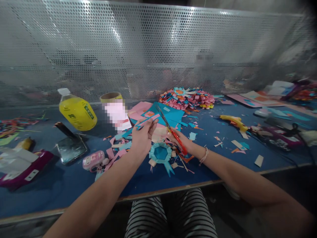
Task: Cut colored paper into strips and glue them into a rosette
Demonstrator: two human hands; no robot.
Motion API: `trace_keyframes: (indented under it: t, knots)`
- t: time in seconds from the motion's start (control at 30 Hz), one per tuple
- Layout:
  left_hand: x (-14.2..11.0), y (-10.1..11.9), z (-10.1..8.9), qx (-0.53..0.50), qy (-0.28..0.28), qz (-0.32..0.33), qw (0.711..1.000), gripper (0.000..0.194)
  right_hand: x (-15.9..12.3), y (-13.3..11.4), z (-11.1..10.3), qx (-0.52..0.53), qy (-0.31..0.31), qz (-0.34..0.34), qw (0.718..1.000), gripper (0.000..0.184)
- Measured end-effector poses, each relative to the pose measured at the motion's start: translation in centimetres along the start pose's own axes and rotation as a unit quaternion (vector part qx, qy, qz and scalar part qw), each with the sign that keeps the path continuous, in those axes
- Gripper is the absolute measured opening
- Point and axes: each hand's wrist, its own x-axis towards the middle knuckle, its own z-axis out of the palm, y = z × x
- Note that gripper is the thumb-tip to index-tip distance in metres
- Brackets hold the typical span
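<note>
My left hand (144, 134) is closed on narrow paper strips (155, 117), blue and pink, which stick out on both sides of its fingers. In my right hand (183, 140) is a pair of scissors (178, 142) with red handles. Its blades point up and away, close to the strips; whether they touch the paper I cannot tell. Between my wrists lies a light blue paper rosette (160, 153) with a darker blue centre and two tails. Beyond my hands are blue paper sheets (170, 114) and pink paper (140, 110).
A heap of colourful paper rosettes (185, 98) stands by the perforated metal screen (148, 49). On the left are a yellow bottle (78, 112), a tape roll (111, 96), a phone (71, 148) and a pink case (93, 160). A yellow glue gun (234, 122) lies right, among paper scraps.
</note>
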Motion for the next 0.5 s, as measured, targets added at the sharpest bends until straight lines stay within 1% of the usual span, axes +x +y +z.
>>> trace_keyframes:
  t: [0.2,0.3,0.4,0.5]
  knots:
    - [0.01,0.05,0.04,-0.003,0.014,0.0,1.0,0.019,0.1,0.1,0.05,0.002,-0.011,-0.013,1.0,0.044]
    - [-0.13,-0.02,0.12,-0.008,0.012,-0.005,1.0,0.018,0.07,-0.13,0.15,-0.004,-0.018,-0.007,1.0,0.044]
    - [-0.19,-0.17,0.12,-0.011,0.006,-0.007,1.0,0.018,0.07,-0.37,0.29,-0.016,-0.013,-0.023,1.0,0.044]
    - [-0.12,-0.29,-0.01,-0.01,0.001,-0.007,1.0,0.018,0.27,-0.13,0.42,-0.019,-0.007,-0.031,0.999,0.044]
